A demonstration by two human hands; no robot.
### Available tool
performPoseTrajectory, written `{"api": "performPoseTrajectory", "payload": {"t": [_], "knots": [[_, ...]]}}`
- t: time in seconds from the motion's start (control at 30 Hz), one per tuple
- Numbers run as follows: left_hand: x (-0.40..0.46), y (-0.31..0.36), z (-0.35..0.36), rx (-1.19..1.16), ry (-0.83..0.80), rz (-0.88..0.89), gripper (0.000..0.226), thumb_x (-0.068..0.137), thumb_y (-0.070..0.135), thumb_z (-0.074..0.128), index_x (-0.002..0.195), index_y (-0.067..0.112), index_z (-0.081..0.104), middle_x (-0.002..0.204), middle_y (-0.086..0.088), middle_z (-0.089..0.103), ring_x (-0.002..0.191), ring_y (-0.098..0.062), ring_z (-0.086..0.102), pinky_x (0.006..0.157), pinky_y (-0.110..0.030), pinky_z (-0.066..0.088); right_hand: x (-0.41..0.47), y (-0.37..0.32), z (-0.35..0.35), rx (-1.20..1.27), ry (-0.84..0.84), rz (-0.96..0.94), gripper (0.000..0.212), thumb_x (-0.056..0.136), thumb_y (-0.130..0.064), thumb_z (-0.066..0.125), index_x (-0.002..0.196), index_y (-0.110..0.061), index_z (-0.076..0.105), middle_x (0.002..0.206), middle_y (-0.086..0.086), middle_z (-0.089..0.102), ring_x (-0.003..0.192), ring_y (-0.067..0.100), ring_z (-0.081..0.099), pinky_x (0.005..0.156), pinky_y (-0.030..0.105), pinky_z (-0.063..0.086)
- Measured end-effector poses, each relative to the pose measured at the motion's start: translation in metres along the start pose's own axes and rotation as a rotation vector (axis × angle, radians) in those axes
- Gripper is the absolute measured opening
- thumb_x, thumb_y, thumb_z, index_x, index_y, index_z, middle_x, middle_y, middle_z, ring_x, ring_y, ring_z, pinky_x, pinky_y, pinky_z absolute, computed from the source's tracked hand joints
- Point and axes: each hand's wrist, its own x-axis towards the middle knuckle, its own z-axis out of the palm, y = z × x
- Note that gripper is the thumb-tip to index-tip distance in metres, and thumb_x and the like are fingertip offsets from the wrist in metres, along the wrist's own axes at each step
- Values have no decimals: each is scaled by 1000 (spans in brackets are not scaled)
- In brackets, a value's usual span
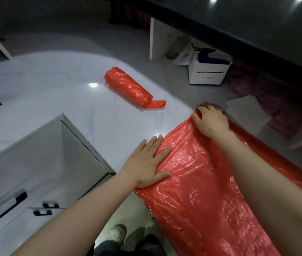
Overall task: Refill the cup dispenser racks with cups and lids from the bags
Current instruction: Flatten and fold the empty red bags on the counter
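A long red bag (207,182) lies across the near edge of the white desk (45,85), its lower end hanging past the edge toward the person's feet. The left hand (146,163) lies flat, fingers straight, pressing on the bag's left side. The right hand (211,121) has its fingers curled round the bunched plastic at the bag's far end, gripping it. A second, rolled red bag (130,87) rests well apart, further back on the desk.

The main risk is the overhang: if the flat palm lifts while the right hand pulls, the slick plastic could slide off the glossy top and spill whatever is inside onto the floor. The contents cannot be seen through the film. A hard tug at the bunched end might also tear the thin plastic instead of opening it.
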Motion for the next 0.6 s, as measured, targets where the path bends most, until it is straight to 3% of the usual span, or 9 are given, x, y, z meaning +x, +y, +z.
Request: {"api": "performPoseTrajectory", "payload": {"t": [0.1,0.17,0.4,0.6], "knots": [[0,0,0,-6,6,1,82,75,82,-5,145,41,-21,151,0,-30,141,-16,-28,114,-37,-19,1,-2,1,-49,56,-121,35,96,-39,39,114,-22,63,126,-1,59,119,28,46,97,44,34],[-1,0,0,-7,9,2,81,76,81,-4,144,41,-21,151,0,-30,140,-16,-28,114,-37,-20,1,-1,3,-21,33,-121,35,97,-39,38,117,-23,61,129,-3,58,121,26,46,101,45,32],[-4,-5,-2,-72,20,-2,75,77,78,-7,141,43,-23,152,3,-28,140,-12,-27,114,-33,-20,-5,-1,25,25,-59,-57,54,96,-48,32,146,-27,29,158,-5,23,145,22,16,114,57,11],[-15,-12,0,-16,20,27,78,79,76,-4,144,37,-22,154,4,-27,139,-15,-28,110,-31,-25,2,6,26,26,-100,-90,58,94,-51,29,147,-30,23,159,-4,17,146,20,10,115,58,10]]}}
